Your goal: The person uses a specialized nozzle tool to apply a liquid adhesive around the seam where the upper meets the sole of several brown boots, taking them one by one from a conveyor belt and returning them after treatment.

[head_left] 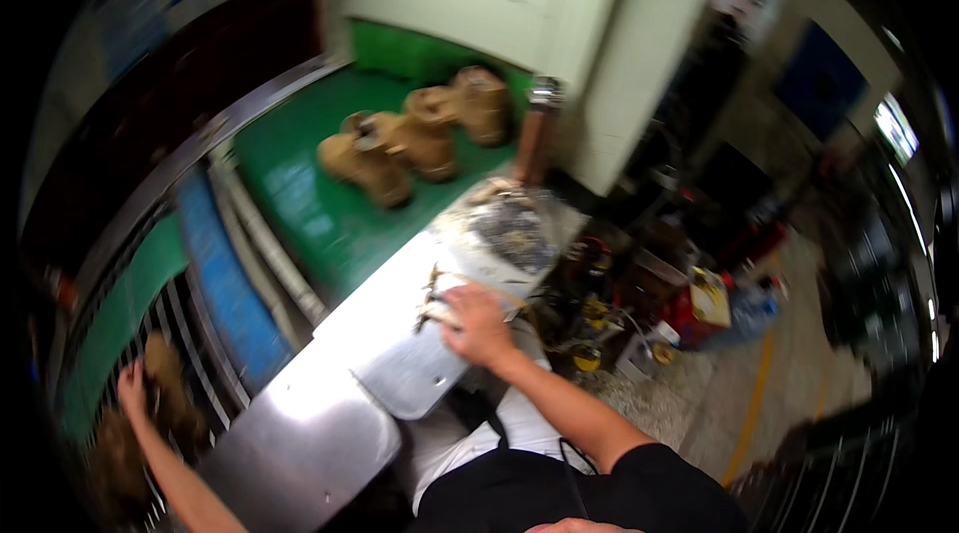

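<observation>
At the far left, my left hand (pixel 132 390) reaches down beside a brown boot (pixel 163 363) on a barred rack. Its fingers seem to touch the boot's edge, but blur hides how they are bent. More brown boots (pixel 120 458) lie by my left forearm. My right hand (pixel 478 325) is over the metal bench, its fingers closed around a small tool (pixel 436 311) with a pale handle and dark, rough ends; blur hides its exact kind. On a green surface beyond the bench stand several tan boots (pixel 375 171).
The shiny metal bench (pixel 300 438) runs diagonally before me. A pile of dark scraps (pixel 511 233) lies at its far end, next to a brown post (pixel 534 138). A blue beam (pixel 235 278) borders the rack. Boxes and bottles (pixel 709 303) clutter the right floor.
</observation>
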Motion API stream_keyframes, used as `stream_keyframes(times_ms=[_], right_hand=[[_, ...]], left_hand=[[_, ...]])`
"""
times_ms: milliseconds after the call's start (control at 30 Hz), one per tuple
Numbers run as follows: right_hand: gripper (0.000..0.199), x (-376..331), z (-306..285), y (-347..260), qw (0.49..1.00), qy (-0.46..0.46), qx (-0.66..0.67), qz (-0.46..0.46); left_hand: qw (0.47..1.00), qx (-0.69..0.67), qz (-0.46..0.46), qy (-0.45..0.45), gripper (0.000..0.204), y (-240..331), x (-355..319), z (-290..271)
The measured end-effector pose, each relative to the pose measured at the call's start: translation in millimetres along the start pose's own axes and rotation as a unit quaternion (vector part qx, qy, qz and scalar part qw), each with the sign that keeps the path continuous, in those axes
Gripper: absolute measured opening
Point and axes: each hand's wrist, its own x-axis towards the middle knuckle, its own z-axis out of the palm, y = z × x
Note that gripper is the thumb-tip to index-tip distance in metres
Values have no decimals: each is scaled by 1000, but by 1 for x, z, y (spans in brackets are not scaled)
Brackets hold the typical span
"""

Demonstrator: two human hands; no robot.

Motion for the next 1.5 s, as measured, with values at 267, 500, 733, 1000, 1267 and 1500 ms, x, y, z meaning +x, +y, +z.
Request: stream_keyframes(times_ms=[267,500,733,1000,1267,1500], right_hand=[[49,-19,-29,8,999,-6,-9,35],[50,-14,-32,5,999,-18,-11,40],[50,-15,-28,2,999,-13,-6,30],[47,-26,-30,13,998,14,53,-6],[46,-53,-47,8,994,-22,102,-32],[58,-43,-57,1,989,-108,18,-100]], left_hand=[[979,-182,93,-25,21,131,-76,134],[944,-184,202,-188,27,268,-244,24],[910,-193,143,-339,46,384,-294,20],[846,167,403,-308,80,482,-249,116],[852,84,480,-189,58,465,-265,101],[927,-260,265,58,84,413,-267,22]])
